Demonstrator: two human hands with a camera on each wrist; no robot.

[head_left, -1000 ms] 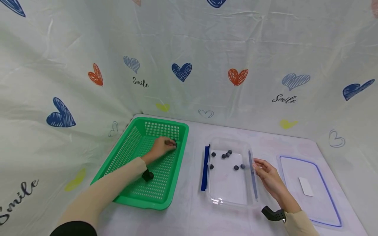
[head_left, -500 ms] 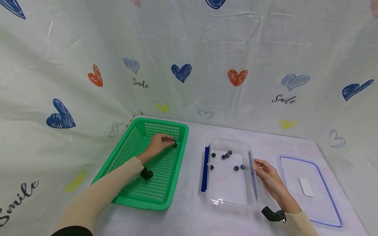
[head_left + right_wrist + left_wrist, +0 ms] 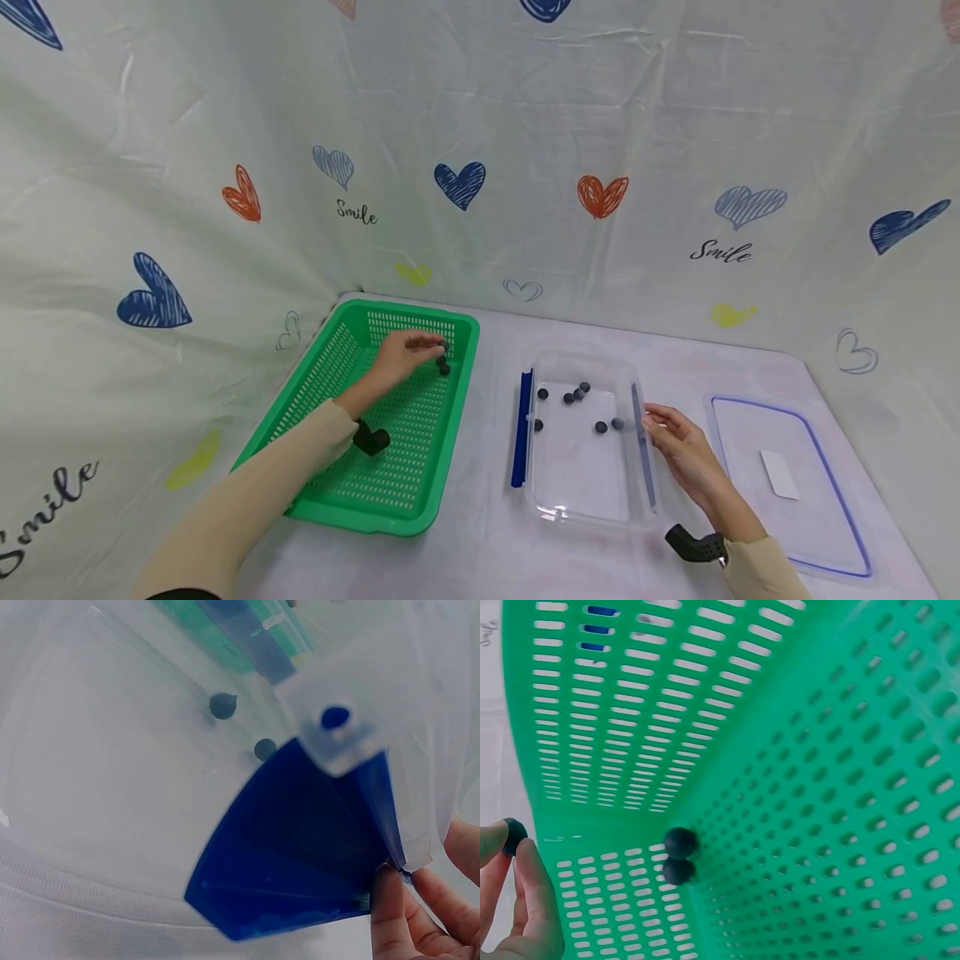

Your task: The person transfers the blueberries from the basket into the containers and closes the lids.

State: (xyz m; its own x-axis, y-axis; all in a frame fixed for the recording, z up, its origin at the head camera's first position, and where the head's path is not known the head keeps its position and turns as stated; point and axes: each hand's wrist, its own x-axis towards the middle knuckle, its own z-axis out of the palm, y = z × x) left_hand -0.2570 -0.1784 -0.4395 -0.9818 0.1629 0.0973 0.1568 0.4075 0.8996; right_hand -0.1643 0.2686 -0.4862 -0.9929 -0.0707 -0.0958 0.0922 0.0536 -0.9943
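My left hand (image 3: 397, 360) is above the far right part of the green plastic basket (image 3: 372, 521), pinching a small dark ball (image 3: 514, 836) between thumb and fingertips. Two more dark balls (image 3: 679, 843) lie touching each other in a corner of the basket floor. My right hand (image 3: 686, 454) is at the right side of a clear plastic box (image 3: 577, 507), its thumb and fingers pinching the edge of the blue latch flap (image 3: 300, 847). Inside the box lie several dark balls (image 3: 601, 427), one with a small tip in the right wrist view.
A clear lid (image 3: 817, 517) with a blue seal and a white label (image 3: 778, 474) lies right of the box. The box's other blue flap (image 3: 521, 429) hangs outward on the left. A curtain printed with hearts (image 3: 461, 185) stands behind the table.
My left hand has risen toward the far end of the basket with a ball pinched, uncovering two balls below. The right hand and the box have stayed put.
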